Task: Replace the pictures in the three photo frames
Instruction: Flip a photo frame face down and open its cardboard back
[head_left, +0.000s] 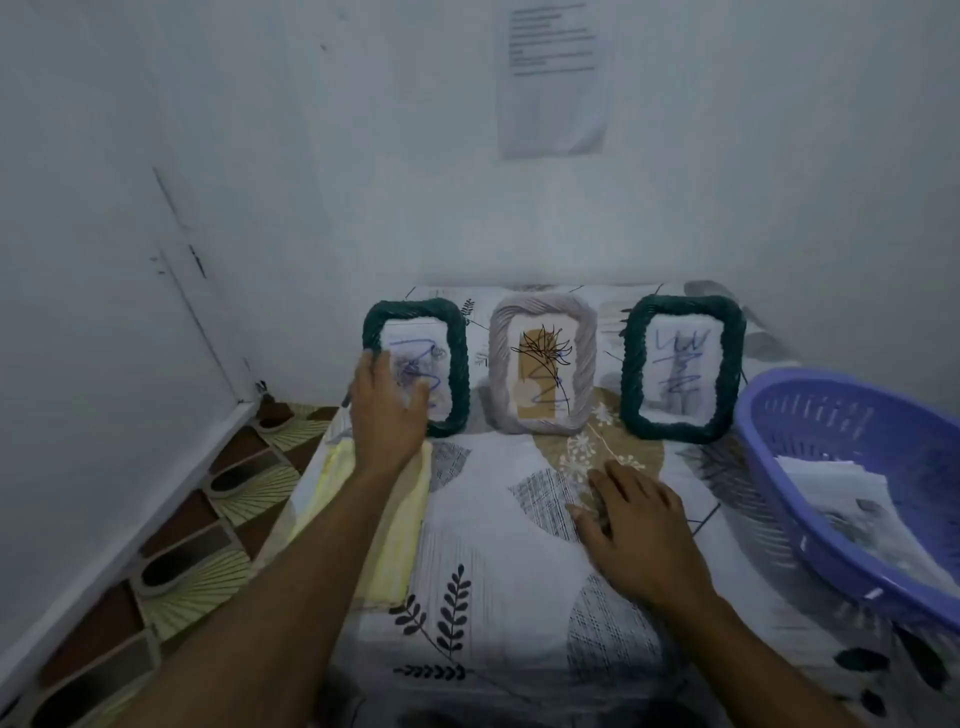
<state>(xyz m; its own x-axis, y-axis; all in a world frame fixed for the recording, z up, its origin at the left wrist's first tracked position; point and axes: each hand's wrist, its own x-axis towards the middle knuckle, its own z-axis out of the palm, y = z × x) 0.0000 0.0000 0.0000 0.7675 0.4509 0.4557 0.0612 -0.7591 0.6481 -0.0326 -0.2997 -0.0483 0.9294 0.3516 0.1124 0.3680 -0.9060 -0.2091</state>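
The left hand (389, 410) hides the bottom left corner of the left green frame (452, 364), which stands just left of the grey frame (543, 369). The hand is blurry, so I cannot tell if it grips that frame or only touches it. The blue scribble inside is partly covered too. The purple basket (841, 421), far right of the grey frame, is cut off by the edge of the view. The white papers (841, 493) in it are too fuzzy to read. So is the sheet on the wall (553, 78), high above the grey frame.

All three frames stand up in a row at the back of the tabletop (493, 597). The right green frame (683, 369) stands just right of the grey frame and holds blue scribbles. The grey frame shows a black plant drawing. A yellow cloth (400, 535) lies in front and to the left of the grey frame, partly under the left arm.

The left arm reaches forward to the left green frame. The right hand (636, 525) lies flat on the tabletop in front of the grey frame, fingers spread out, holding nothing.
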